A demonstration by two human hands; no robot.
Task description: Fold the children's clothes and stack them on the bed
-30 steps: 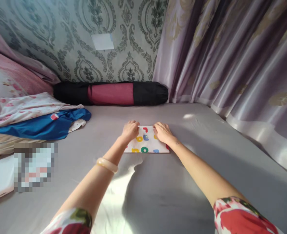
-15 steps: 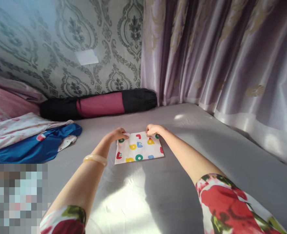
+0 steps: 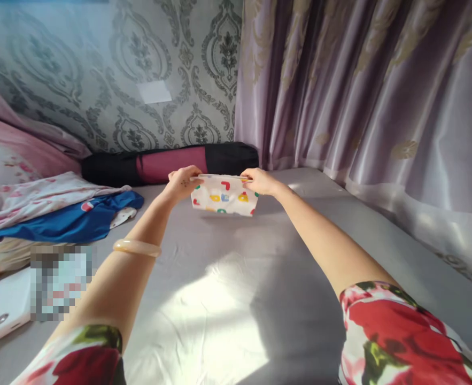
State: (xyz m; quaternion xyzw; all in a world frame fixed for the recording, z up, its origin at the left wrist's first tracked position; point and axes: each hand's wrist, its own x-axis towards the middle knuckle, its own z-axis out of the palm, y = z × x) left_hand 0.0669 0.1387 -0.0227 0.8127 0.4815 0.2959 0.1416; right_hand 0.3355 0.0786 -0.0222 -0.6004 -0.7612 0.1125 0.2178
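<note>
A folded white cloth (image 3: 223, 197) printed with colourful letters hangs between my two hands, its upper edge raised and its lower edge just over or on the grey sheet; I cannot tell if it touches. My left hand (image 3: 183, 183) pinches the upper left corner, thumb on the near side. At the upper right corner, my right hand (image 3: 261, 181) grips the cloth with curled fingers. What kind of cloth item it is does not show. A pale bangle (image 3: 137, 247) circles my left forearm.
A black and maroon long bag (image 3: 171, 164) lies along the wall behind the hands. Blue and floral clothes (image 3: 99, 214) are piled at left, with a white device (image 3: 9, 305) nearer. Curtains (image 3: 340, 96) hang at right over the grey bed sheet (image 3: 300, 331).
Both hands have lifted the cloth's far edge up from the sheet and away from me. The cloth now stands tilted instead of lying flat. The view has shifted slightly left.
</note>
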